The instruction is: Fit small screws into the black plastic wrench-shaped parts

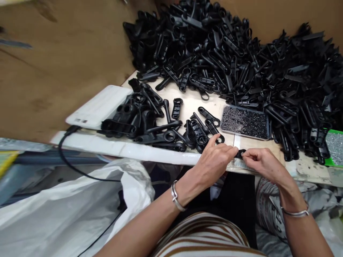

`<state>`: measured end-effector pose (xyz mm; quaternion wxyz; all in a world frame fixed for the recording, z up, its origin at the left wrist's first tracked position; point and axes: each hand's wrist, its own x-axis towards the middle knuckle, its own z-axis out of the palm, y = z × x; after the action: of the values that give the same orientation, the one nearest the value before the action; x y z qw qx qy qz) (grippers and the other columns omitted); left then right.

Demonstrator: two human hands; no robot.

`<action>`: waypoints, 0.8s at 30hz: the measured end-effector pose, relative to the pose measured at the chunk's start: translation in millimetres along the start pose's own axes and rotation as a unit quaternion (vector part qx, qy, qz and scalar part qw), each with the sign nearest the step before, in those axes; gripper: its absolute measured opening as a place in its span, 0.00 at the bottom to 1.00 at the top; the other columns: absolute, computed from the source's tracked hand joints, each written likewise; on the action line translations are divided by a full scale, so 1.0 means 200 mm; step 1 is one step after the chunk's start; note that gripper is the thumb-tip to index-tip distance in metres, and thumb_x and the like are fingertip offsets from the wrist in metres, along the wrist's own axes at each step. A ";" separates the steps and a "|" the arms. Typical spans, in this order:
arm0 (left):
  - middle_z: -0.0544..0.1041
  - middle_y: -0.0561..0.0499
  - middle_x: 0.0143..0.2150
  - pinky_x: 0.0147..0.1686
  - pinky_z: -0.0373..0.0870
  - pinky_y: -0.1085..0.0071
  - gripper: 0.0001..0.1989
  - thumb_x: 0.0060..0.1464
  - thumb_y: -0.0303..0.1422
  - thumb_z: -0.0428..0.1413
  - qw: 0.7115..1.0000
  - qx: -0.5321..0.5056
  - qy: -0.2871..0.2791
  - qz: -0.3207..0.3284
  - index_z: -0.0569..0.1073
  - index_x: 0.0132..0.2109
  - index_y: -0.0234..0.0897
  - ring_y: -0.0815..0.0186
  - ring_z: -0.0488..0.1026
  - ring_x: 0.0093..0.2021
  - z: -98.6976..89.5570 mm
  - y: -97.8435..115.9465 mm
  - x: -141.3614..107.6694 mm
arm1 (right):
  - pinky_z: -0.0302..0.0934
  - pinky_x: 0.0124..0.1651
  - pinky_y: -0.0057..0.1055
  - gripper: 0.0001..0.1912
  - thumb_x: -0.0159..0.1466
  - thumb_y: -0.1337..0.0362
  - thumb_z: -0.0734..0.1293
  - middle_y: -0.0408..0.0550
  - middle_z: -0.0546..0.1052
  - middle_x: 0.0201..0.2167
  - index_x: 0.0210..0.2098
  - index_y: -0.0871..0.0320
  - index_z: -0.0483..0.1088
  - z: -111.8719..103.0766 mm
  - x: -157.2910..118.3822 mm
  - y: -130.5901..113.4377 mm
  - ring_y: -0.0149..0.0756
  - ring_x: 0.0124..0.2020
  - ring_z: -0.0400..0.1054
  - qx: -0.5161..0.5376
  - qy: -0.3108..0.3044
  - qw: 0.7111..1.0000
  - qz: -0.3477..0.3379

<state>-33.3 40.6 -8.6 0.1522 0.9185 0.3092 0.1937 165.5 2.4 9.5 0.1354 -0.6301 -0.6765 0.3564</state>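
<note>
At the table's front edge, both my hands close on one small black plastic part (240, 153), mostly hidden by the fingers. My left hand (214, 160) grips its left end, the index finger raised apart from the others. The fingertips of my right hand (261, 162) pinch at its right end; whether they also hold a tiny piece is too small to tell. Just beyond my hands lies a clear plastic box (245, 122) filled with tiny dark pieces that look like screws. Near my left hand rest several black plastic lever-shaped parts (198, 132).
A large heap of black plastic parts (214, 46) covers the back of the table. At the right, a green tray (334, 148) holds small silvery pieces. A white flat device (99, 107) with a black cable (63, 146) sits at left. A white bag (66, 210) hangs below the edge.
</note>
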 end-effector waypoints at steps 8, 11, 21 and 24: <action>0.77 0.52 0.34 0.62 0.52 0.52 0.04 0.61 0.29 0.53 1.000 0.015 0.008 0.013 0.72 0.38 0.36 0.64 0.73 0.39 -0.07 -0.03 0.05 | 0.53 0.25 0.26 0.15 0.64 0.57 0.62 0.42 0.72 0.21 0.37 0.60 0.77 -0.14 0.00 0.01 0.30 0.21 0.61 0.033 -0.012 0.999 0.010; 0.76 0.51 0.32 0.57 0.56 0.53 0.08 0.61 0.25 0.49 0.997 0.075 0.009 0.001 0.72 0.35 0.36 0.62 0.71 0.39 -0.13 -0.06 0.16 | 0.60 0.35 0.30 0.13 0.64 0.60 0.62 0.45 0.78 0.29 0.38 0.57 0.77 -0.22 0.09 0.00 0.36 0.30 0.70 -0.077 0.129 0.989 0.006; 0.74 0.48 0.32 0.42 0.57 0.62 0.10 0.60 0.23 0.49 0.991 0.127 -0.010 0.041 0.72 0.32 0.34 0.60 0.69 0.41 -0.03 -0.13 0.57 | 0.57 0.34 0.34 0.13 0.67 0.63 0.59 0.52 0.78 0.39 0.40 0.53 0.76 -0.26 0.29 -0.03 0.46 0.40 0.72 -0.368 0.166 0.908 0.114; 0.76 0.47 0.33 0.43 0.56 0.61 0.10 0.61 0.24 0.50 0.989 0.137 -0.020 0.044 0.73 0.33 0.33 0.59 0.69 0.42 0.02 -0.15 0.62 | 0.57 0.35 0.33 0.12 0.66 0.63 0.61 0.50 0.78 0.43 0.44 0.51 0.75 -0.27 0.26 0.00 0.45 0.42 0.72 -0.369 0.145 0.913 0.103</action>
<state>45.2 139.8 8.1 0.0224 0.9473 0.2885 0.1376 190.6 68.4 33.7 -0.0473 -0.7459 -0.6644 -0.0014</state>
